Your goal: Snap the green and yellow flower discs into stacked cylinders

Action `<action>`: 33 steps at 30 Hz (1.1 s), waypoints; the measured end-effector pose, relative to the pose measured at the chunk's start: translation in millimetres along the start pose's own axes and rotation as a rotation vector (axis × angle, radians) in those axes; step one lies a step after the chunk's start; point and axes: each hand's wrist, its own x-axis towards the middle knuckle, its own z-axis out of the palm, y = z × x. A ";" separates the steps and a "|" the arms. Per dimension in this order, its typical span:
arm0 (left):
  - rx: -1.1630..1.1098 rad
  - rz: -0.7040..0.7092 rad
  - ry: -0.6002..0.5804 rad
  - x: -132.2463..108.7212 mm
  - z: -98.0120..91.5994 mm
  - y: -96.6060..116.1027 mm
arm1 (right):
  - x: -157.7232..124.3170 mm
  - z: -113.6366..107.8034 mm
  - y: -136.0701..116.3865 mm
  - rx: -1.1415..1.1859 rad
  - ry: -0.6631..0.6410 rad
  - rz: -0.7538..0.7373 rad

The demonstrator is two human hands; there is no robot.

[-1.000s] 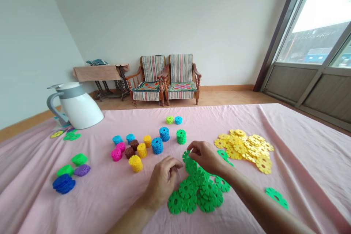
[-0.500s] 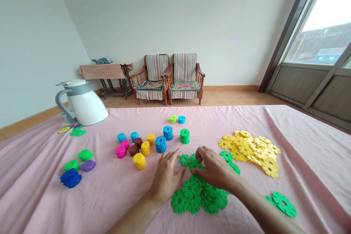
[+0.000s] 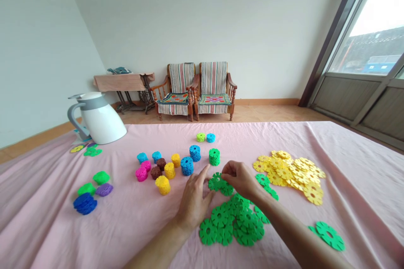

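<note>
A heap of flat green flower-shaped discs (image 3: 235, 220) lies on the pink cloth (image 3: 132, 222) just in front of me. Both my hands meet above its far edge. My left hand (image 3: 195, 197) has its fingers curled against a green disc (image 3: 215, 182) and touches it from the left. My right hand (image 3: 241, 180) pinches the green discs from the right. A short stack of green discs (image 3: 214, 156) stands just beyond my hands.
Small stacks in blue, yellow, brown and pink (image 3: 164, 168) stand to the left. A yellow disc pile (image 3: 292, 174) lies right. A white jug (image 3: 99, 118) sits far left, with blue, green and purple stacks (image 3: 90, 193) nearer. Loose green discs (image 3: 328, 234) lie at right.
My hands lifted a little from the green heap and came together on a green disc. The camera shifted slightly left to right.
</note>
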 end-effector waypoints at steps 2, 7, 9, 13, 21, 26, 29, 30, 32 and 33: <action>0.001 -0.009 0.000 -0.1 0.2 -0.5 | 2.2 7.1 -0.4 -0.013 0.000 -0.010; 0.002 0.003 0.007 0.5 0.0 0.0 | -0.9 7.9 -4.2 -0.071 0.024 -0.021; -0.002 0.004 0.006 0.7 -0.5 1.1 | -5.0 -0.1 -5.3 -0.115 0.023 -0.041; -0.018 -0.017 0.002 0.3 -1.3 3.4 | -14.8 -17.1 -1.4 -0.236 -0.069 -0.123; 0.030 0.005 -0.018 0.9 -3.4 8.1 | -20.6 -19.2 4.1 -0.357 -0.185 -0.222; 0.039 -0.002 -0.030 1.6 -4.1 9.4 | -23.5 -19.5 0.5 -0.396 -0.159 -0.222; 0.036 -0.015 -0.029 1.3 -3.8 8.1 | -24.1 -22.6 0.2 -0.394 -0.131 -0.225; 0.033 -0.018 -0.028 1.1 -3.7 7.5 | -22.9 -23.9 0.4 -0.371 -0.126 -0.214; 0.027 -0.016 -0.031 0.8 -3.3 6.2 | -18.3 -25.9 0.9 -0.279 -0.132 -0.169; 0.026 -0.012 -0.032 0.7 -3.1 5.6 | -15.2 -26.1 1.2 -0.220 -0.127 -0.138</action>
